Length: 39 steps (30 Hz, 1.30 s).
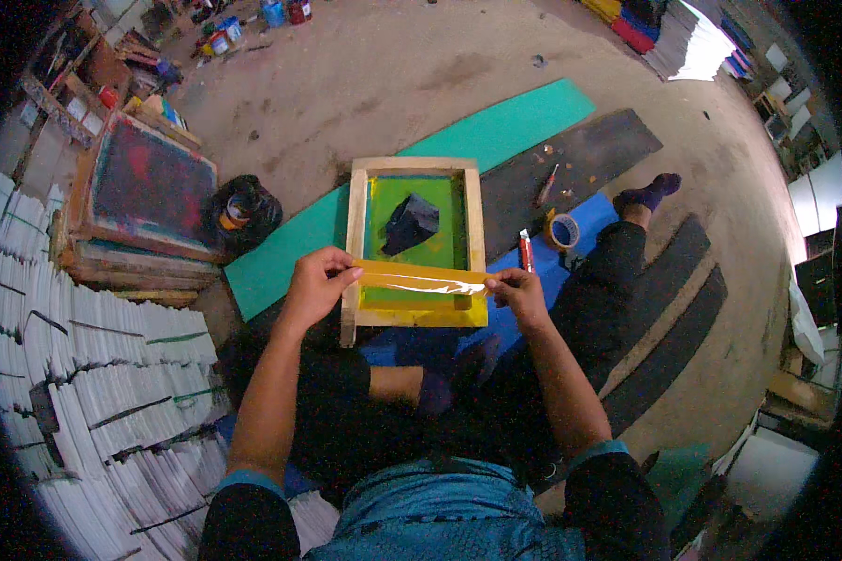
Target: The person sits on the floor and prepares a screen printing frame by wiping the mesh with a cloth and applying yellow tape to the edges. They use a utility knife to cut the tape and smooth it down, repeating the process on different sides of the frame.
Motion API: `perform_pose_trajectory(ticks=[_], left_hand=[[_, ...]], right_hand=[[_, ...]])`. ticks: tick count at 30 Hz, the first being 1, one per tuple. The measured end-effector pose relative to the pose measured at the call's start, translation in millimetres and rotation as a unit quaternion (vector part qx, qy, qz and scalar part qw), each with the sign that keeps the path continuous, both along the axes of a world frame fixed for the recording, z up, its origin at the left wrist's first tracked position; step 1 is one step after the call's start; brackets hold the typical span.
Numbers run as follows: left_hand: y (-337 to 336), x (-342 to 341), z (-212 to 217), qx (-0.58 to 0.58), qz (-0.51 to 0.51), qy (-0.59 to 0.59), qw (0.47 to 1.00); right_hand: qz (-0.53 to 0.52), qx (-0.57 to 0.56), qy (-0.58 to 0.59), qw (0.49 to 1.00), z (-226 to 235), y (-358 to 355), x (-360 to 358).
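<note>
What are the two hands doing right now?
Left hand: closed, pinching the left end of the tape strip over the frame.
Right hand: closed, pinching the strip's right end.

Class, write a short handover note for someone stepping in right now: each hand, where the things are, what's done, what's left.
Left hand pinches one end of the tape strip; right hand pinches the other.
Strip is stretched across the near part of the wooden frame, which lies on the person's lap over the floor mats.
Tape roll lies on the blue mat to the right.
Done: near edge looks taped yellow.
Left: strip not yet pressed flat.
</note>
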<state>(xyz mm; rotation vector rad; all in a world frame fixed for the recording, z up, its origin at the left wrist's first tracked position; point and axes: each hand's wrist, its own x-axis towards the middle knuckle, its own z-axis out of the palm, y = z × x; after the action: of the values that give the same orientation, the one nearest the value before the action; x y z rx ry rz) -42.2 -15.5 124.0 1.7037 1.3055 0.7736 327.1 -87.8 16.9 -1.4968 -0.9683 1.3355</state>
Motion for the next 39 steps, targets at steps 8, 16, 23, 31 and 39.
perform_pose_trajectory(ticks=[8, 16, 23, 31, 39], left_hand=[[-2.8, -15.6, -64.8, -0.081, 0.027, -0.056, 0.995], [3.8, -26.3, -115.0, -0.115, 0.040, -0.035, 0.992], [11.9, -21.6, -133.5, -0.176, 0.059, -0.020, 0.982], [24.9, -16.9, -133.6, -0.284, 0.099, -0.082, 0.950], [35.1, -11.8, -130.9, -0.227, 0.092, -0.049, 0.968]], right_hand=[[-0.006, -0.017, -0.055, 0.998, -5.0, -1.0, -13.8], [-0.027, -0.030, -0.098, 0.994, -26.4, 5.8, -26.0], [-0.026, -0.048, -0.182, 0.982, -35.6, 13.0, -28.4], [-0.026, -0.101, -0.177, 0.979, -28.9, 22.9, -32.8], [-0.054, -0.089, -0.159, 0.982, -33.7, 31.2, -35.9]])
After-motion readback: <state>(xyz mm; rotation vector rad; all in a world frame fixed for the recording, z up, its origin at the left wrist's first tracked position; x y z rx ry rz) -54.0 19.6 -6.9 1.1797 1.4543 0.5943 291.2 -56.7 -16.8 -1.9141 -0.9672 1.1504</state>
